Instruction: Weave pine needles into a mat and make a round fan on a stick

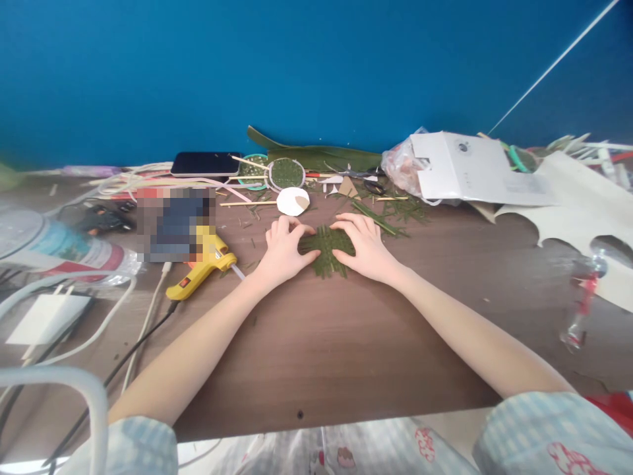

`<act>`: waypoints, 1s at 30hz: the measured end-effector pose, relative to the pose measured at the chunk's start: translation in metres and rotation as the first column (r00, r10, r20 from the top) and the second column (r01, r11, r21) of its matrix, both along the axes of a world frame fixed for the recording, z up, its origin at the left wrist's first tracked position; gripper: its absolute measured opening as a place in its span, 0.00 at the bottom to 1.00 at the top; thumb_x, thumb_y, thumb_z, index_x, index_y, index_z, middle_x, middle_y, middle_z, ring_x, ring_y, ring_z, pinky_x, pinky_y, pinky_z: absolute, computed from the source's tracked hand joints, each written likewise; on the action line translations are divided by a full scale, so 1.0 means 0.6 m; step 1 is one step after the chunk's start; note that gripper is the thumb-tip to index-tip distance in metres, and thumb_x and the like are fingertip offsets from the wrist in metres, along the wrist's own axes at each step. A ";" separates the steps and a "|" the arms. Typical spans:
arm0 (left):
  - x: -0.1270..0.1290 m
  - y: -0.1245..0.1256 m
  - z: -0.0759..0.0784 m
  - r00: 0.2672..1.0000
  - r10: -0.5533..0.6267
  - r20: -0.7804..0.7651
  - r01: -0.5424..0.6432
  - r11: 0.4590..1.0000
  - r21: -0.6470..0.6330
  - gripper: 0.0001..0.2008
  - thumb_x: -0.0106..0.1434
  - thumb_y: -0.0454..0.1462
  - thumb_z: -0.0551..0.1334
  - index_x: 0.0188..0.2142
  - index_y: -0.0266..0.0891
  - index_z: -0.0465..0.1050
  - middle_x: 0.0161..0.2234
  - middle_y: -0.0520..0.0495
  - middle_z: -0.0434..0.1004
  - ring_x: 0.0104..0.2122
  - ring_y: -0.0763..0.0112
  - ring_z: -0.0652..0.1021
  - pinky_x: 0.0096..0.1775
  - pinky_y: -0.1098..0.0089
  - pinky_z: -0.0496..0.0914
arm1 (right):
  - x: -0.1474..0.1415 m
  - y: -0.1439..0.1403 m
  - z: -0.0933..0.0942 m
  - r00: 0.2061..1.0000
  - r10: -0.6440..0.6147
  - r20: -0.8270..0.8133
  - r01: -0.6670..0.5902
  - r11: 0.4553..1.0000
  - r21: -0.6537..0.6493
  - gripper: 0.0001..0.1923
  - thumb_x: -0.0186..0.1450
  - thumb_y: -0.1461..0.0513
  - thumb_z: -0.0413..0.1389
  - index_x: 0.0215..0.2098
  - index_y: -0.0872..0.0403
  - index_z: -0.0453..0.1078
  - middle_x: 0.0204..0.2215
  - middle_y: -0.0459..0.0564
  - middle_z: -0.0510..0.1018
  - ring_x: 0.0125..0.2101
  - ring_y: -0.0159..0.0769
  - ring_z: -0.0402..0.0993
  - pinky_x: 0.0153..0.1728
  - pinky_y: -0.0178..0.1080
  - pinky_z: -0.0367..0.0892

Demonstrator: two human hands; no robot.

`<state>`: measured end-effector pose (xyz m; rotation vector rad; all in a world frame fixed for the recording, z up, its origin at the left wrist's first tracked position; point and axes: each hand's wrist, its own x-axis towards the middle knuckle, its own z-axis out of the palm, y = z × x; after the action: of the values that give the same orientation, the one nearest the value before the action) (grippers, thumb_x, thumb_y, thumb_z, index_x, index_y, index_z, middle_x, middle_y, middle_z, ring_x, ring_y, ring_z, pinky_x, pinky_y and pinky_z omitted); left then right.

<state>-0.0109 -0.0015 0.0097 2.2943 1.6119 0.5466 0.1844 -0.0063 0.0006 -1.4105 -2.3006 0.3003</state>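
A small woven piece of green leaf strips (325, 245) lies flat on the brown table, its loose strip ends sticking out at the front edge. My left hand (288, 247) grips its left side, with the thumb and bent fingers on the weave. On the right side, my right hand (363, 247) holds it the same way. Just behind my left hand is a white paper disc (291, 202) on a thin wooden stick. Loose green leaf strips (378, 218) are scattered beyond my right hand.
A yellow glue gun (200, 265) with its black cord lies left of my left arm. Behind are a dark phone (205, 164), a round woven fan (285, 174), scissors (353, 174) and a long leaf (326, 157). A white box (479, 168) and cut white sheet (588, 198) are on the right.
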 end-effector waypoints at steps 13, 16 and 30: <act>-0.002 0.001 -0.004 1.000 -0.001 -0.003 0.001 1.000 0.006 0.15 0.54 0.40 0.64 0.42 0.42 0.69 0.43 0.46 0.61 0.46 0.59 0.63 0.48 0.60 0.58 | -0.001 0.000 0.003 0.999 -0.006 -0.037 0.005 1.000 -0.031 0.15 0.58 0.59 0.53 0.44 0.50 0.64 0.53 0.55 0.64 0.56 0.50 0.54 0.52 0.53 0.53; -0.002 0.001 -0.003 1.000 -0.005 -0.004 0.005 1.000 0.003 0.15 0.54 0.40 0.64 0.42 0.42 0.69 0.43 0.46 0.61 0.45 0.59 0.63 0.48 0.59 0.58 | -0.001 0.000 0.003 0.999 -0.005 -0.041 0.003 0.999 -0.032 0.14 0.58 0.58 0.53 0.43 0.49 0.64 0.53 0.55 0.64 0.55 0.50 0.54 0.51 0.54 0.53; -0.002 0.002 -0.004 1.000 -0.005 -0.007 0.005 1.000 0.006 0.16 0.54 0.40 0.64 0.43 0.41 0.68 0.43 0.45 0.61 0.45 0.59 0.64 0.48 0.59 0.58 | 0.000 0.002 -0.003 0.999 -0.012 -0.035 0.012 1.000 -0.002 0.16 0.58 0.58 0.53 0.45 0.51 0.62 0.53 0.56 0.64 0.55 0.50 0.55 0.51 0.52 0.53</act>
<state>-0.0119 -0.0005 0.0071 2.3067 1.6099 0.5436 0.1846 -0.0053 -0.0011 -1.4087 -2.2634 0.3205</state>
